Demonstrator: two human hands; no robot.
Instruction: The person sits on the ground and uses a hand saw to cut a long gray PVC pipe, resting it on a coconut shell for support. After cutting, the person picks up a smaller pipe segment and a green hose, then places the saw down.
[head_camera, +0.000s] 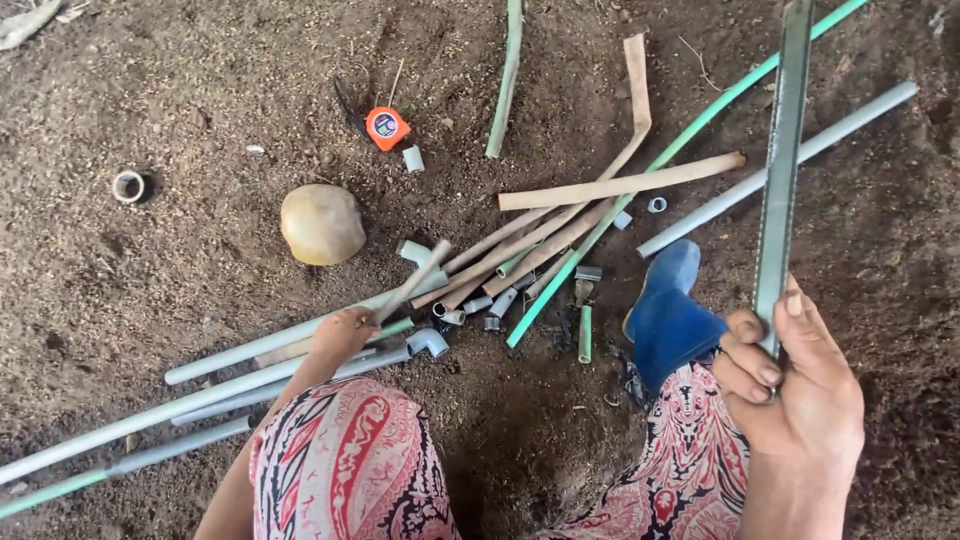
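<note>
Two bare hands work over a scatter of pipes on dark, loose soil. Right hand (800, 385): raised near the camera at lower right, fingers curled together and clamped around the lower end of a long flat metal blade (783, 160), which rises steeply to the top edge of the view. Left hand (342, 333): lower and farther out, at centre left, closed on the near end of a short tan pipe piece (415, 280) that slants up and to the right; the fingertips are hidden under the hand, so the exact grip cannot be told. Just below this hand lie several long grey pipes (230, 385) running toward the lower left corner, one ending in a grey elbow fitting (428, 342). Beyond the hand a heap of tan pipes (560, 235) fans up and to the right, crossed by a long green pipe (640, 185) that runs from the centre to the upper right corner. A further grey pipe (790, 160) lies beside the green one, passing behind the blade. Small grey fittings (478, 305) lie among the pipe ends near the centre. An orange tape measure (387, 127) rests on the soil at upper centre, a rounded tan stone-like object (322, 224) lies below it to the left, and a small ring (128, 186) sits at far left. A blue boot (668, 310) and patterned red-and-white trousers (345, 465) fill the lower foreground.
</note>
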